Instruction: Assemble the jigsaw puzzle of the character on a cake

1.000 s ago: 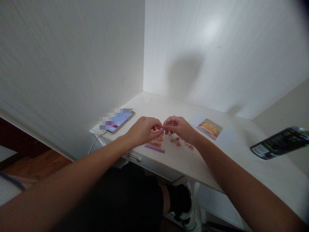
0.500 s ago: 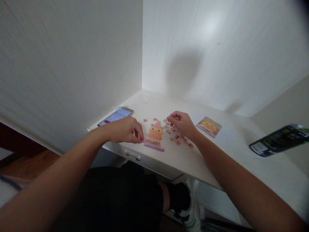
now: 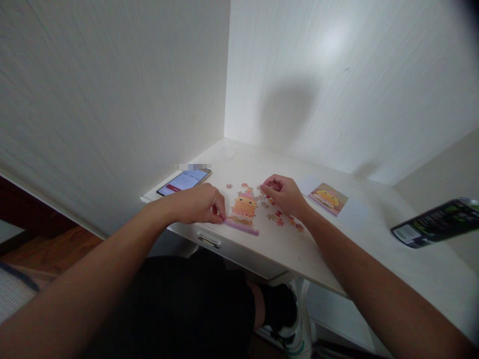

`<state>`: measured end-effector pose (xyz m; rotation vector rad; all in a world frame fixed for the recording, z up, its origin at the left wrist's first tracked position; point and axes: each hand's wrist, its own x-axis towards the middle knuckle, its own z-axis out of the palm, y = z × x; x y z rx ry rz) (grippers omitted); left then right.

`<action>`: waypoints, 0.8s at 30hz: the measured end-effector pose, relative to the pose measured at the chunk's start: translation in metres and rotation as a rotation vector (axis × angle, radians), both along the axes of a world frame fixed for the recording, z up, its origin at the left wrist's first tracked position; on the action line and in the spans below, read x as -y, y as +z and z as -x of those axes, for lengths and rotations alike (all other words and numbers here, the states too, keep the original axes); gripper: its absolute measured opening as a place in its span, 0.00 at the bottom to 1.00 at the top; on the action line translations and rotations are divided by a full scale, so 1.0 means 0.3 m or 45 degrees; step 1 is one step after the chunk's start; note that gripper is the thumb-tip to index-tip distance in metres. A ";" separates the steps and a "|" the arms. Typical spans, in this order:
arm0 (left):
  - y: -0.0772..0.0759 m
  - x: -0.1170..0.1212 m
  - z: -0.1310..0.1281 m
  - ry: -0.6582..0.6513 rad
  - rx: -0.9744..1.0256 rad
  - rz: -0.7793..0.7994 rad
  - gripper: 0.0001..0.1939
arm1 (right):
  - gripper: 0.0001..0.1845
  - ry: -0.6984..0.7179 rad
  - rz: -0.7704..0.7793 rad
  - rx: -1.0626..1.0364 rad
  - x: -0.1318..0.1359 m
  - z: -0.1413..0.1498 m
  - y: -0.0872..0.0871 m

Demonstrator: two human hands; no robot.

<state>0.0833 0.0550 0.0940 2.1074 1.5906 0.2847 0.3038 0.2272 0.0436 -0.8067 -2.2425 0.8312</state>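
Observation:
A partly joined jigsaw puzzle [image 3: 245,207] lies near the table's front edge, showing a yellow figure with a pink hat above a purple bottom strip. At its lower left corner, my left hand [image 3: 205,203] pinches a small purple jigsaw piece between thumb and forefinger, touching the end of the strip. My right hand [image 3: 285,193] hovers over loose jigsaw pieces [image 3: 280,218] to the right of the joined part. Its thumb and forefinger are pressed together and the other fingers curl in. Whatever its fingertips hold is too small to make out.
A phone [image 3: 185,180] with a lit timer screen lies by the left wall. To the right, a picture card [image 3: 328,199] of the same figure rests on white paper [image 3: 354,214]. A dark can [image 3: 434,224] stands farther right. Below the tabletop is a drawer handle [image 3: 208,241].
The view has shifted slightly, so everything sits a little farther right. My left hand stays at the puzzle's corner. My right hand remains over the loose pieces with barely any movement.

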 end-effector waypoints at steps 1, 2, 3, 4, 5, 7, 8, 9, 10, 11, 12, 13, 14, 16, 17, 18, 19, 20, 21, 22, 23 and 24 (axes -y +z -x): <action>0.000 0.001 0.000 -0.009 -0.004 -0.003 0.06 | 0.11 0.044 -0.068 0.049 0.008 0.000 0.002; 0.000 0.001 0.000 -0.016 -0.009 -0.008 0.07 | 0.10 0.113 -0.145 0.099 0.019 0.000 0.005; 0.001 0.001 0.000 -0.019 -0.015 -0.014 0.07 | 0.09 0.202 -0.218 0.142 0.033 0.001 0.009; 0.000 0.001 0.000 -0.022 -0.022 -0.022 0.07 | 0.09 0.304 -0.279 0.179 0.050 0.002 0.014; 0.000 0.001 0.001 -0.031 -0.026 -0.028 0.07 | 0.10 0.408 -0.326 0.209 0.070 0.004 0.021; -0.003 0.000 0.004 -0.057 -0.024 -0.050 0.07 | 0.10 0.592 -0.391 0.257 0.115 0.008 0.038; -0.006 -0.001 0.006 -0.071 -0.020 -0.062 0.07 | 0.11 0.667 -0.413 0.283 0.137 0.010 0.046; -0.008 -0.002 0.007 -0.086 -0.016 -0.072 0.07 | 0.11 0.731 -0.430 0.312 0.157 0.012 0.053; -0.011 -0.003 0.008 -0.103 -0.010 -0.080 0.06 | 0.12 0.785 -0.442 0.341 0.175 0.014 0.059; -0.014 -0.005 0.008 -0.121 -0.001 -0.083 0.07 | 0.12 0.824 -0.445 0.367 0.188 0.016 0.062; -0.015 -0.006 0.007 -0.140 0.008 -0.081 0.07 | 0.13 0.847 -0.444 0.386 0.198 0.018 0.064; -0.017 -0.008 0.006 -0.159 0.019 -0.076 0.08 | 0.13 0.863 -0.445 0.398 0.205 0.019 0.064; -0.017 -0.009 0.004 -0.174 0.030 -0.072 0.09 | 0.13 0.871 -0.450 0.401 0.208 0.021 0.062; -0.016 -0.011 0.000 -0.187 0.042 -0.068 0.09 | 0.13 0.869 -0.454 0.399 0.208 0.024 0.058; -0.015 -0.011 -0.002 -0.187 0.041 -0.067 0.09 | 0.13 0.868 -0.452 0.401 0.206 0.025 0.056; -0.014 -0.011 -0.004 -0.185 0.037 -0.065 0.09 | 0.12 0.868 -0.448 0.404 0.204 0.025 0.055; -0.014 -0.011 -0.005 -0.184 0.031 -0.063 0.09 | 0.12 0.869 -0.443 0.408 0.203 0.026 0.054; -0.013 -0.011 -0.006 -0.184 0.026 -0.060 0.09 | 0.12 0.869 -0.441 0.413 0.202 0.026 0.055; -0.013 -0.010 -0.006 -0.188 0.020 -0.057 0.09 | 0.12 0.868 -0.442 0.417 0.203 0.025 0.056; -0.012 -0.009 -0.007 -0.196 0.011 -0.056 0.09 | 0.12 0.867 -0.445 0.418 0.204 0.025 0.056; -0.012 -0.008 -0.007 -0.196 0.000 -0.068 0.09 | 0.12 0.869 -0.447 0.413 0.205 0.025 0.056; -0.010 -0.007 -0.009 -0.191 -0.014 -0.086 0.09 | 0.12 0.877 -0.447 0.404 0.205 0.026 0.055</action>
